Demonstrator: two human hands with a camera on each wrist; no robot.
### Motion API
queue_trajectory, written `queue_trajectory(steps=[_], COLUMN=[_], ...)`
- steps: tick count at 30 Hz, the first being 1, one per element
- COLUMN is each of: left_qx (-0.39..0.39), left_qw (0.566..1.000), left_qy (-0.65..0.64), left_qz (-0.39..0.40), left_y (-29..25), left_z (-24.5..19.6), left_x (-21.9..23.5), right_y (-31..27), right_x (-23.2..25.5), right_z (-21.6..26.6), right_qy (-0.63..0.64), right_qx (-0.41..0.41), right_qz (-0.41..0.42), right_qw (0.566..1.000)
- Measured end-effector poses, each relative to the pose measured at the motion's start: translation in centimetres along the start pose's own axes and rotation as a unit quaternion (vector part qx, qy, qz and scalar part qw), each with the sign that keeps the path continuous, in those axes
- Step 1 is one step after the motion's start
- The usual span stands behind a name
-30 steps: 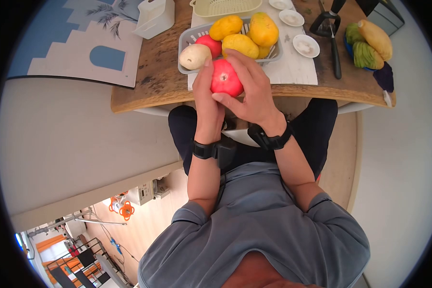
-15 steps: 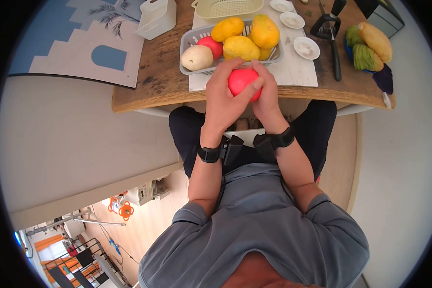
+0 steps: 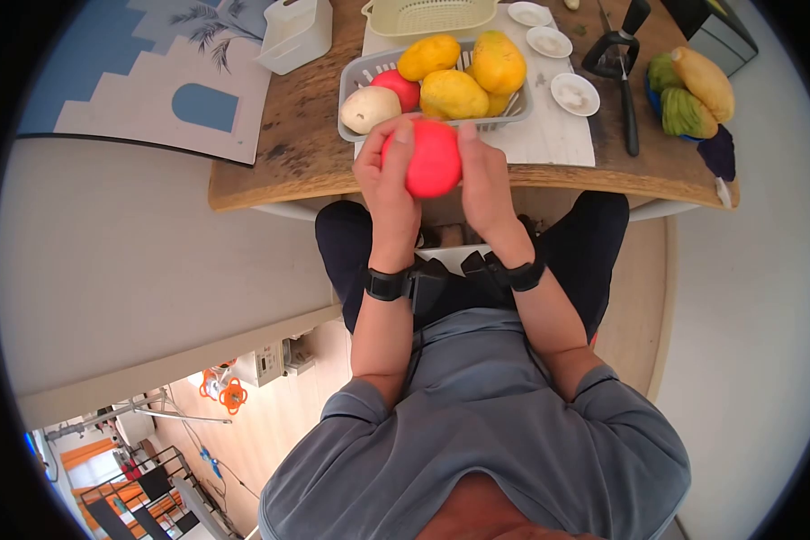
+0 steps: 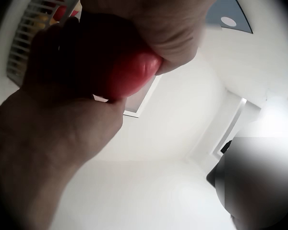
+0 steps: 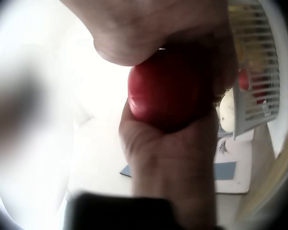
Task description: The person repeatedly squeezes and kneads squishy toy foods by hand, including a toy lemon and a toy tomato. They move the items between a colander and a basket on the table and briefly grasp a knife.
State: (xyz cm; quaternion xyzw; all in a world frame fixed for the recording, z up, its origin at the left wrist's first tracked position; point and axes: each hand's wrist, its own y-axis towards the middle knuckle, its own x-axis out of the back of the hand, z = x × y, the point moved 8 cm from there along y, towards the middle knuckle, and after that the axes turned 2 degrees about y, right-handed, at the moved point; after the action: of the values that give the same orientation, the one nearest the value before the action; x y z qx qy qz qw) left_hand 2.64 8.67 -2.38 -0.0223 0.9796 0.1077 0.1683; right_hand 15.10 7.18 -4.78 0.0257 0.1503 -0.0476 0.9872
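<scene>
A glossy red tomato [image 3: 429, 162] is held up between two hands over the table's front edge. From its left side the left hand [image 3: 389, 184] grips it, with the thumb lying along its front. The right hand [image 3: 490, 189] holds the opposite side, thumb upright at the tomato's edge. Both wrist views show the tomato [image 5: 165, 93] enclosed by fingers and palms, its far part in shadow. Just behind the hands stands a grey slotted basket [image 3: 369, 65]. It contains a second tomato [image 3: 396, 88], a cream-coloured round vegetable [image 3: 370, 110] and several yellow fruits [image 3: 453, 94].
White small dishes [image 3: 574, 94] line the right side of a white sheet [image 3: 558, 142]. Farther right are a black-handled tool [image 3: 631, 126] and green and yellow gourds [image 3: 688, 106] in a blue bowl. A cream colander [image 3: 430, 16] and a white bin [image 3: 295, 40] stand at the back.
The hands have turned the tomato: its pale end scar, facing up earlier, is now out of sight. The right hand has shifted from over the tomato to its right side.
</scene>
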Motion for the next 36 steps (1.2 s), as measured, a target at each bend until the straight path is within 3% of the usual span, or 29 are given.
queue_trajectory(steps=[2,3,5,7,9,12,14,16,18,20,21,22,23,24,25,26,27,29,33,34,35,36], left_qx=[0.009,0.043,0.077,0.142,0.173,0.214,0.22,0.154,0.124,0.001,-0.016,-0.016,-0.061,-0.106,-0.107,-0.16,-0.21,-0.22,-0.252,-0.252,-0.173,-0.093], left_qw=[1.0,0.998,0.992,0.975,0.969,0.963,0.965,0.986,0.991,0.982,0.977,0.977,0.963,0.946,0.946,0.929,0.909,0.914,0.916,0.916,0.95,0.974], left_qy=[-0.001,-0.046,-0.093,-0.146,-0.155,-0.149,-0.131,-0.047,-0.006,0.172,0.195,0.195,0.241,0.285,0.285,0.314,0.341,0.327,0.304,0.305,0.257,0.205], left_qz=[-0.016,-0.029,-0.04,-0.086,-0.083,-0.065,-0.054,0.033,0.055,0.082,0.088,0.088,0.101,0.112,0.111,0.112,0.113,0.099,0.072,0.072,0.039,0.006], left_y=[0.2,0.5,0.6,0.4,0.6,0.2,0.2,0.7,0.7,0.4,0.1,-0.1,-0.3,-0.5,-0.5,-0.8,-1.1,-1.2,-1.1,-1.2,-0.7,-0.4], left_z=[-0.1,0.4,0.8,1.5,2.2,2.8,3.2,2.8,2.5,0.4,-0.2,-0.3,-0.9,-1.5,-1.4,-2.1,-2.6,-2.8,-2.8,-2.8,-2.0,-0.9], left_x=[0.5,1.0,1.3,1.7,2.0,1.5,1.4,0.5,-0.1,-1.4,-1.9,-1.9,-2.3,-2.8,-2.7,-2.9,-3.1,-2.7,-2.1,-2.2,-1.4,-0.6], right_y=[-0.6,-0.5,-1.7,-1.6,-1.7,-1.7,-1.4,-1.3,-0.9,0.7,1.0,1.4,1.7,1.6,1.5,1.2,1.1,0.5,1.1,1.7,2.1,1.8], right_x=[-1.0,-1.3,-2.5,-2.8,-3.1,-2.6,-1.7,-1.2,-0.4,1.0,1.2,1.4,1.3,1.0,0.4,-0.1,-0.1,-0.8,-0.5,0.2,0.7,0.4], right_z=[2.0,1.6,3.8,4.2,4.6,4.7,4.0,3.6,2.8,-0.4,-0.8,-2.0,-3.2,-2.6,-2.5,-2.9,-2.7,-3.4,-3.6,-3.8,-3.8,-3.4], right_qy=[-0.254,-0.254,-0.345,-0.361,-0.375,-0.345,-0.324,-0.282,-0.241,-0.046,-0.045,0.036,0.117,0.116,0.167,0.218,0.219,0.189,0.142,0.054,-0.036,-0.037], right_qx=[0.1,0.1,0.325,0.365,0.403,0.397,0.335,0.298,0.261,0.135,0.135,0.078,0.021,0.022,-0.044,-0.109,-0.109,-0.185,-0.158,-0.108,-0.057,-0.057], right_qz=[0.018,0.018,-0.019,-0.005,0.009,0.025,-0.005,-0.033,-0.062,-0.075,-0.075,-0.05,-0.024,-0.024,-0.028,-0.032,-0.031,0.02,0.026,0.04,0.053,0.051], right_qw=[0.962,0.962,0.881,0.858,0.835,0.85,0.885,0.911,0.933,0.987,0.987,0.995,0.993,0.993,0.985,0.969,0.969,0.964,0.977,0.992,0.996,0.996])
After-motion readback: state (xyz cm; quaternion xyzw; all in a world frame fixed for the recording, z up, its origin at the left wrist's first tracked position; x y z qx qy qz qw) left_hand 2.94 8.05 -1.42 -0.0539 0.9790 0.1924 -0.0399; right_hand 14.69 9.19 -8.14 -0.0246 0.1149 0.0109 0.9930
